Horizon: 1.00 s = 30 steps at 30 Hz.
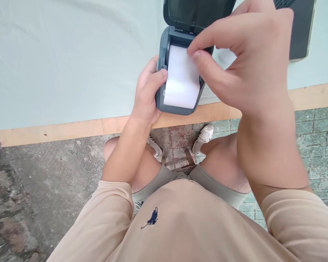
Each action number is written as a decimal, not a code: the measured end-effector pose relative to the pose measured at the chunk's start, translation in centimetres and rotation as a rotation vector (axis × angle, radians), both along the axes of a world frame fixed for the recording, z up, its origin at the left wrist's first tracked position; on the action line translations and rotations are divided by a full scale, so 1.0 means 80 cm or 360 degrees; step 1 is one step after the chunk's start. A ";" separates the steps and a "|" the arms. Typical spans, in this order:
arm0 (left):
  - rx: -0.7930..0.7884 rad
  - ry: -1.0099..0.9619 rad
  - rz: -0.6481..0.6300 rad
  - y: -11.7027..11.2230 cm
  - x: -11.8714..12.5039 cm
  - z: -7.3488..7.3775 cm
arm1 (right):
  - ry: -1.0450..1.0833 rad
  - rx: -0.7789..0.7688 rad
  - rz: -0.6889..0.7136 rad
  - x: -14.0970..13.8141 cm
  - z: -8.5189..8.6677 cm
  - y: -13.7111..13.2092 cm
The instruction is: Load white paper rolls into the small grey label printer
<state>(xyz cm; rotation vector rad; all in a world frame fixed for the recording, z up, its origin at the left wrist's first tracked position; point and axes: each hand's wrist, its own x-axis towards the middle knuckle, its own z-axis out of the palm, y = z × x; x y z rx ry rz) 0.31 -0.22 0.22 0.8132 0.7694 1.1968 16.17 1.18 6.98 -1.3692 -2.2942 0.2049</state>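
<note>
A dark portable label printer (177, 110) is tilted toward me above the table's near edge, its black lid (196, 14) swung up. White paper (182, 80) fills its bay and hangs down over the front lip. My left hand (150, 85) grips the printer's left side, with the thumb on the rim and the other fingers hidden beneath. Over the upper right of the bay, my right hand (243, 58) pinches thumb and index finger at the paper's edge. Its remaining fingers are curled and partly out of sight.
A pale cloth (71, 65) covers the table, which has a bare wooden front edge (106, 125). Beyond my right hand lies a dark laptop (300, 32), and a whitish rounded object (226, 56) shows partly behind that hand. My legs are under the table edge.
</note>
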 end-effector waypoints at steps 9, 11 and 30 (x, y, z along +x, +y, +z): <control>0.0106 0.0141 -0.0037 0.004 0.002 -0.007 | -0.0467 -0.0457 -0.0162 -0.014 0.007 -0.001; 0.0055 0.0092 0.0027 0.004 0.002 -0.006 | -0.0246 -0.0413 -0.0068 -0.007 0.016 -0.003; -0.0038 0.0041 0.0096 0.014 0.000 -0.004 | 0.0248 -0.0149 -0.0617 0.096 -0.020 -0.022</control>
